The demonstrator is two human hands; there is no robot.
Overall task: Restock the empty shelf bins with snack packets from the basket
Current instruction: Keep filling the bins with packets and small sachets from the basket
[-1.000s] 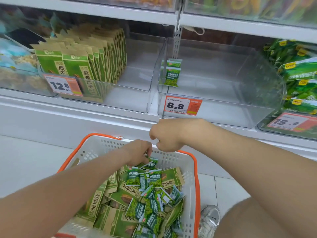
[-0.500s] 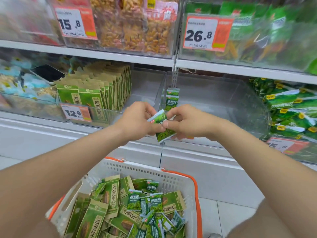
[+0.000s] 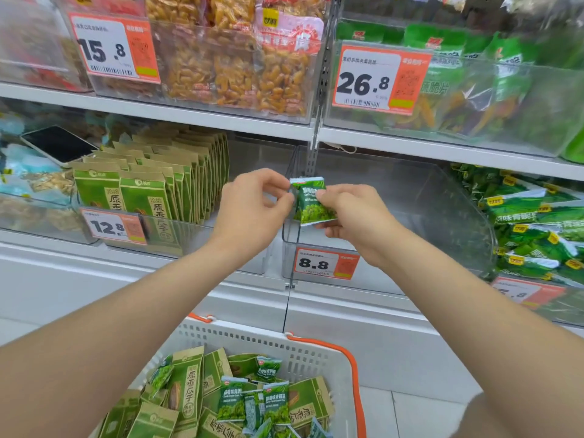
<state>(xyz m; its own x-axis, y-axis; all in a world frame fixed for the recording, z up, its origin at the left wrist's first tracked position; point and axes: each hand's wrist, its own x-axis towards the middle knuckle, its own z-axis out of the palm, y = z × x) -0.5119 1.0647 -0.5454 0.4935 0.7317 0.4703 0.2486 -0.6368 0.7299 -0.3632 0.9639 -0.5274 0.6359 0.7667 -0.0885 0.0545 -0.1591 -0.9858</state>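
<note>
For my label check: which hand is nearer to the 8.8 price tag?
Right. The right hand is just above the 8.8 price tag; the left hand is farther away, up and left.

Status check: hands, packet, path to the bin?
Left hand and right hand both pinching one green pea packet. Packet upright at the 8.8 bin's front left corner, not yet set down. Nothing seen blocking the bin.

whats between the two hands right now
In the head view, a small green plastic snack packet, pinched at its left edge by the left hand and gripped on its right side by the right hand.
</note>
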